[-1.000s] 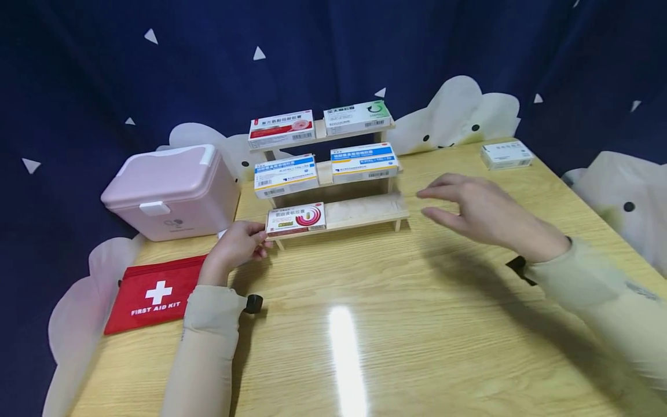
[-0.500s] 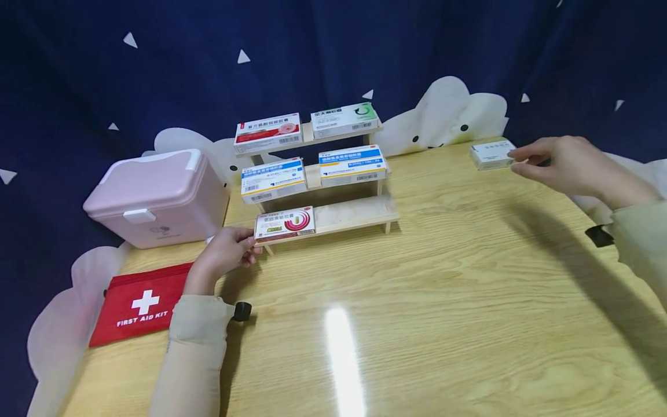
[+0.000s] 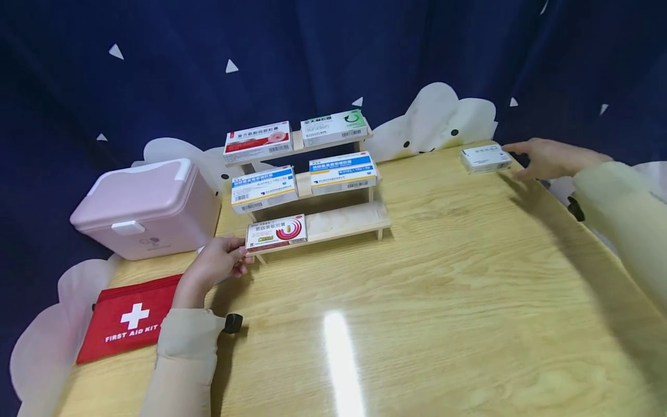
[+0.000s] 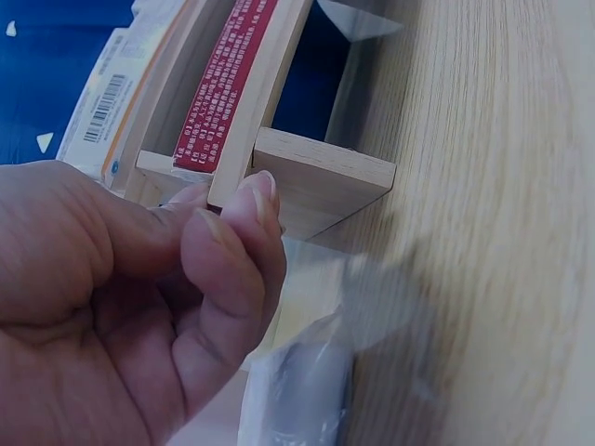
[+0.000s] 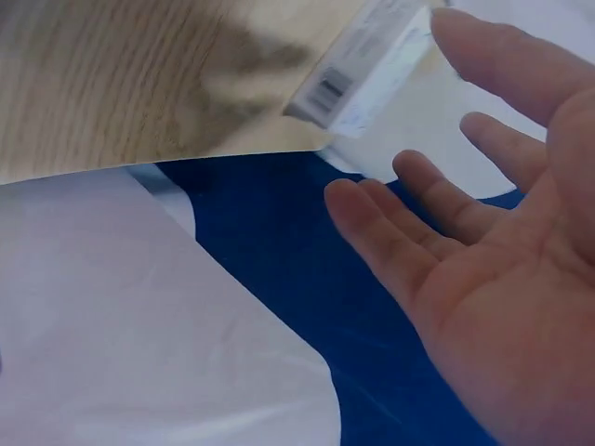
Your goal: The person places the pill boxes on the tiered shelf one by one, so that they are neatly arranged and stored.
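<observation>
My left hand (image 3: 212, 267) pinches the left end of the bottom tier of a three-tier wooden display stand (image 3: 346, 222). In the left wrist view, thumb and fingers close on the end of its slat (image 4: 267, 93). A red-and-white medicine box (image 3: 277, 231) lies on that tier's left half. At the table's far right corner, my right hand (image 3: 547, 158) reaches beside a white medicine box (image 3: 484, 158), fingers extended. The right wrist view shows the fingers spread, with the thumb tip near the end of the white box (image 5: 358, 70); contact there is unclear.
Two blue-and-white boxes (image 3: 343, 172) sit on the middle tier. A red-and-white box (image 3: 258, 141) and a green-and-white box (image 3: 334, 127) lie on top. Left of the stand are a pink case (image 3: 148, 211) and a red first aid pouch (image 3: 130, 317). A dark curtain (image 3: 292, 52) hangs behind.
My right hand has moved right and back, from beside the stand to the white medicine box. My left hand keeps its pinch on the stand. The head view has shifted slightly.
</observation>
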A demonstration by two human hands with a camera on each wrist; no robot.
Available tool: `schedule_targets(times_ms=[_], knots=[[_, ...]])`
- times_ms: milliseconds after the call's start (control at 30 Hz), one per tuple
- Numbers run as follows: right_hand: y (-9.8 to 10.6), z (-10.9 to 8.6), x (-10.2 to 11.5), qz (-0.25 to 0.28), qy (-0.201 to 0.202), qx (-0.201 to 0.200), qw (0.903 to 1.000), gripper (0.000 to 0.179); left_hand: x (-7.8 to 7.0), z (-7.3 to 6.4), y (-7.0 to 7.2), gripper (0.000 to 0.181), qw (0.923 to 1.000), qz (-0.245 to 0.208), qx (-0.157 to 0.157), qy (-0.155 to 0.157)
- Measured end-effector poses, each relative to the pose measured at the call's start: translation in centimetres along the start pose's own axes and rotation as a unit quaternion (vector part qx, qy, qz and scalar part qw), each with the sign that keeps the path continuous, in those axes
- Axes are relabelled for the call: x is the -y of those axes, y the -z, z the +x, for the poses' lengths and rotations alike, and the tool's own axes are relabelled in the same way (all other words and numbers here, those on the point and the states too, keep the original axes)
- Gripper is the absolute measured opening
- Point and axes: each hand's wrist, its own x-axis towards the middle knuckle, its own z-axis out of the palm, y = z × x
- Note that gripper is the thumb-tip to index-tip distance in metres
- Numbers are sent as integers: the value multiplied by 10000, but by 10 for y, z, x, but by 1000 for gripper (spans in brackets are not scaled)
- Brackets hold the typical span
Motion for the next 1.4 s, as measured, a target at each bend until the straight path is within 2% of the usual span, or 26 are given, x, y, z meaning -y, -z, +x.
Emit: schedule_targets(times_ms=[133, 267, 367, 567, 700, 900, 967, 1100, 1300, 1400], knots=[[4, 20, -8, 94, -206, 245, 9994, 95, 1, 0, 0, 32, 9998, -151, -19, -119], [6, 39, -14, -61, -141, 217, 9996, 95, 3, 1, -1, 34, 9995, -204, -12, -221], [5, 52, -17, -257, 37, 148, 9996, 92, 4, 1, -1, 33, 9996, -221, -41, -165], [5, 72, -21, -139, -372, 218, 9990, 103, 5, 0, -2, 33, 9997, -216, -79, -114], [3, 79, -25, -63, -290, 199, 9994, 103, 4, -1, -2, 32, 9996, -205, -104, -133], [-7, 90, -38, 368, -547, 332, 9973, 107, 2, -2, -1, 31, 9996, -158, -69, -232], [-10, 92, -42, 390, -440, 328, 9977, 105, 2, -3, -1, 31, 9996, -131, -49, -244], [-12, 95, -46, 337, -277, 289, 9986, 100, 4, -1, 0, 31, 9997, -113, -31, -213], [-10, 91, -44, 135, -531, 249, 9982, 97, 5, -1, 0, 32, 9998, -55, -31, -179], [-9, 87, -44, -85, -435, 135, 9989, 98, 4, -1, 0, 33, 9998, -99, -29, -185]])
